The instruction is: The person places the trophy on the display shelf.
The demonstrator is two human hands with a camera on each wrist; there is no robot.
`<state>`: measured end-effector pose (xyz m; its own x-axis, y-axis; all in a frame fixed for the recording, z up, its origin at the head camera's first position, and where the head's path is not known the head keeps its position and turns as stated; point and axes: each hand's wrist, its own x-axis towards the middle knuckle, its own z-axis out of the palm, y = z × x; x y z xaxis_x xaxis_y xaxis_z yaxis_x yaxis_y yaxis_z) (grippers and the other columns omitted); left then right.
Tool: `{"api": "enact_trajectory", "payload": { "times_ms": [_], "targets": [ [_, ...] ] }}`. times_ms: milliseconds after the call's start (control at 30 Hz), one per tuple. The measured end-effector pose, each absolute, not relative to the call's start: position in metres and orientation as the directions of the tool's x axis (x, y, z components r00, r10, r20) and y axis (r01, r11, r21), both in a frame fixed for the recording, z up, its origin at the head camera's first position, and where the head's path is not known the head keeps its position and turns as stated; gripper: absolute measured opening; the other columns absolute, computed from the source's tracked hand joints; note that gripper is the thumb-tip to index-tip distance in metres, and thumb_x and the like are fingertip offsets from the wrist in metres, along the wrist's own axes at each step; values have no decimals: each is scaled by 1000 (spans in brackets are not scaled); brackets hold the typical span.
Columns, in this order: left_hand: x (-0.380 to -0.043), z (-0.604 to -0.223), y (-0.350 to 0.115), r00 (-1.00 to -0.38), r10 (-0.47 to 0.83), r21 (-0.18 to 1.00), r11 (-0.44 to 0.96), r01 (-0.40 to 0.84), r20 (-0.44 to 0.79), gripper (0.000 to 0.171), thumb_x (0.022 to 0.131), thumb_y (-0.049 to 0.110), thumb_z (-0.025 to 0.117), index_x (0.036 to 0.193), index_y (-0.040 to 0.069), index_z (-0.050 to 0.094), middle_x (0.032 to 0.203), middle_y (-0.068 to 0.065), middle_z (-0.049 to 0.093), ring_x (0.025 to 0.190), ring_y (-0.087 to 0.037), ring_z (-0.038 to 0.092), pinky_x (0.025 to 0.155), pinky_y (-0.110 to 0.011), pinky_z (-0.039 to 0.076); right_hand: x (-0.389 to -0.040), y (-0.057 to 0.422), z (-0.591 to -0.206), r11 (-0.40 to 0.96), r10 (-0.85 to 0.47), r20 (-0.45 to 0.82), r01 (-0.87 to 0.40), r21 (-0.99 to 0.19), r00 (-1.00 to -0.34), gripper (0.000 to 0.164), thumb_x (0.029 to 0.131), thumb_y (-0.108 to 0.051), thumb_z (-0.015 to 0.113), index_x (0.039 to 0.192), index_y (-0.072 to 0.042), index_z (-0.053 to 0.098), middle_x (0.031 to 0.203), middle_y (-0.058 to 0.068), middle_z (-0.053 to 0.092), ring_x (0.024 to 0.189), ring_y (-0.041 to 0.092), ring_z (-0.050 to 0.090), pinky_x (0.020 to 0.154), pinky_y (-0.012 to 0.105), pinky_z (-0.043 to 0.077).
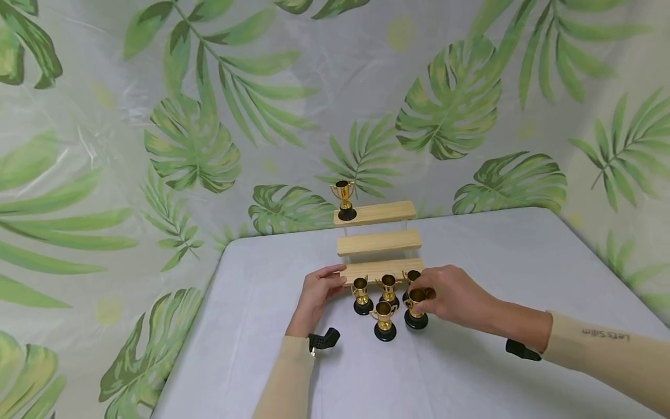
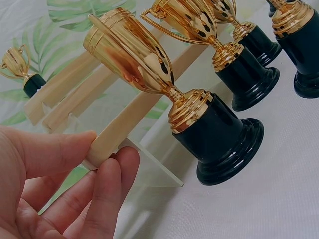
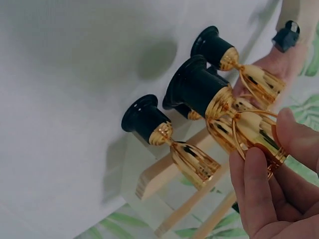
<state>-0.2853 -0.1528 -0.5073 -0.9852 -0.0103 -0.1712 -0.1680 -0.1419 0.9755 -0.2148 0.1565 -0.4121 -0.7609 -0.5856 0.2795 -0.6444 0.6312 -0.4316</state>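
My right hand [image 1: 452, 295] pinches a small gold trophy [image 1: 416, 317] with a black base by its cup, between thumb and fingers. The right wrist view shows the held trophy [image 3: 199, 89] close up. At the left end of the lowest wooden shelf [image 1: 382, 270], my left hand [image 1: 316, 294] grips the board between thumb and fingers, also seen in the left wrist view with the shelf end [image 2: 112, 142]. Several similar trophies stand just in front of the stepped stand, including a left one [image 1: 360, 297] and a front one [image 1: 384, 323].
One trophy [image 1: 344, 201] stands on the left end of the top shelf [image 1: 384, 213]. Between top and bottom is a middle shelf [image 1: 379, 242], with clear supports. A white cloth [image 1: 267, 291] covers the table, and a leaf-patterned sheet [image 1: 340, 87] hangs behind.
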Motion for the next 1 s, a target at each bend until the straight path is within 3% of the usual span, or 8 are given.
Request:
{"api": "enact_trajectory", "payload": {
  "times_ms": [1000],
  "targets": [
    [-285,-507,-153,-984,-2,974,-141,-178,-180,34,84,4,79,117,5,75,107,-10,67,87,-16,69,83,-32,58,-211,156,-364,647,-561,315,-643,-411,-766,32,75,-23,91,103,-11,79,82,-14,61,64,-1,54,54,22,49]
  ]
}}
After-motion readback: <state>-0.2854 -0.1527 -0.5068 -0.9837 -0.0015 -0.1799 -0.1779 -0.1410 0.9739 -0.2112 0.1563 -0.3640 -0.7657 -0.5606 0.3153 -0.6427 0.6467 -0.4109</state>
